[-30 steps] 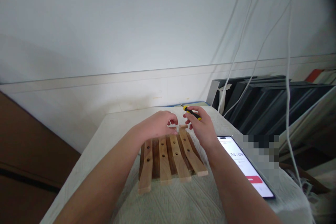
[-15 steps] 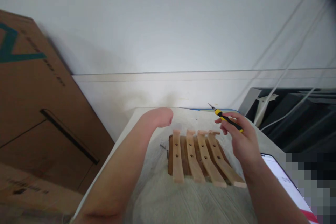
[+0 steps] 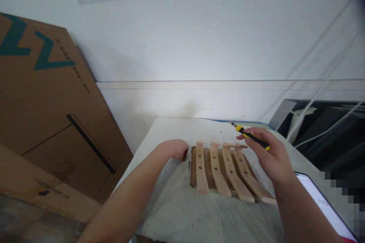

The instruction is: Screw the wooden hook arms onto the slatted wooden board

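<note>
A wooden rack (image 3: 225, 169) of several pale slats with holes, fixed over dark crossbars, lies on a white cloth-covered table (image 3: 182, 212). My right hand (image 3: 269, 157) hovers over the rack's right side, closed on a small yellow-and-black screwdriver (image 3: 251, 137) whose tip points up and left. My left hand (image 3: 175, 149) rests curled on the cloth just left of the rack, fingers bent down near a small dark screw (image 3: 189, 165). I cannot make out what, if anything, those fingers pinch.
A large brown cardboard box (image 3: 48, 114) leans against the wall at the left. A phone (image 3: 327, 207) with a lit screen lies at the table's right edge. Dark panels (image 3: 330, 133) and white cables (image 3: 322, 91) fill the right side.
The view swung left, bringing the cardboard box in. My left hand left the rack's top and came down onto the cloth beside the screws. My right hand kept the screwdriver above the rack.
</note>
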Tool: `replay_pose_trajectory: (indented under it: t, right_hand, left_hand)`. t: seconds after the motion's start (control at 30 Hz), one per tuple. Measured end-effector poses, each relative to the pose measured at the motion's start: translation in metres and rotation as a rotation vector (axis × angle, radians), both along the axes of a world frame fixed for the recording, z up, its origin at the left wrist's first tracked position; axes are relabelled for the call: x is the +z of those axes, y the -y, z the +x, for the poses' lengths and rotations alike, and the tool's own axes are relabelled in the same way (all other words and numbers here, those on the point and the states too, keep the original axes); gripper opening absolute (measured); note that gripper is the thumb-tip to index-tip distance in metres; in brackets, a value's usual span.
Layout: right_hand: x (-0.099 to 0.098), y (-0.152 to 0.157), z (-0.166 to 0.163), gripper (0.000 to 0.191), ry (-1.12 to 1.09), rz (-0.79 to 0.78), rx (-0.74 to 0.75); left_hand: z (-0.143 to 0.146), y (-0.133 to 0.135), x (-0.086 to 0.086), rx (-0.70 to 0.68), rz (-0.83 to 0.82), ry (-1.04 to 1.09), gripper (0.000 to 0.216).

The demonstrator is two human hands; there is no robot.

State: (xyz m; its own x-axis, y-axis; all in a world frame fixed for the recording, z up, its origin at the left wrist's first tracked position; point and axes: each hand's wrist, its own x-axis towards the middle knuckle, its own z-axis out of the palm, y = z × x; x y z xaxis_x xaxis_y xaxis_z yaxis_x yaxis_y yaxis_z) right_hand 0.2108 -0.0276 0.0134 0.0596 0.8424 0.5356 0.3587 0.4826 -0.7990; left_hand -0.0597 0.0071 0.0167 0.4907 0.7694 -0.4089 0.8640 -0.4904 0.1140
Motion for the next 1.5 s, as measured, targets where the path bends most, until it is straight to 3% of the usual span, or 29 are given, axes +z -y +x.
replay_pose_trajectory:
  t: [0.13, 0.23, 0.3, 0.4, 0.53, 0.63, 0.77, 0.83, 1.23, 1.5]
  right_hand:
    - [0.000, -0.001, 0.001, 0.021, -0.013, 0.006, -0.016]
    - [0.001, -0.002, 0.001, 0.020, -0.047, 0.023, -0.024]
    - [0.002, -0.002, 0.000, 0.019, -0.062, 0.017, -0.011]
    - [0.004, -0.002, -0.002, 0.017, -0.085, 0.022, 0.012]
    - [0.007, -0.004, 0.000, 0.018, -0.154, 0.012, 0.005]
    - [0.007, -0.005, 0.004, 0.018, -0.187, 0.019, -0.065]
    - [0.006, -0.007, 0.005, 0.020, -0.224, 0.053, -0.071]
    - [0.004, -0.007, 0.004, 0.026, -0.233, 0.080, -0.084]
    - [0.000, -0.013, 0.005, 0.032, -0.282, 0.122, -0.229]
    - [-0.003, -0.015, 0.004, 0.029, -0.304, 0.098, -0.216]
  left_hand:
    - [-0.007, 0.010, 0.028, 0.011, 0.009, 0.088, 0.018]
    - [0.000, 0.026, 0.063, 0.006, -0.218, 0.382, 0.021]
    - [0.016, 0.033, 0.082, -0.103, -0.135, 0.452, 0.022]
    - [0.052, 0.036, 0.093, -0.235, 0.119, 0.443, 0.022]
    - [0.090, 0.032, 0.088, -0.333, 0.300, 0.429, 0.026]
    - [0.099, 0.028, 0.079, -0.317, 0.325, 0.455, 0.027]
    - [0.100, 0.023, 0.066, -0.145, 0.321, 0.464, 0.015]
    - [0.100, 0.021, 0.062, -0.124, 0.316, 0.443, 0.012]
    - [0.100, 0.018, 0.045, -0.336, 0.262, 0.429, 0.019]
    - [0.103, 0.012, 0.034, -0.320, 0.329, 0.372, 0.020]
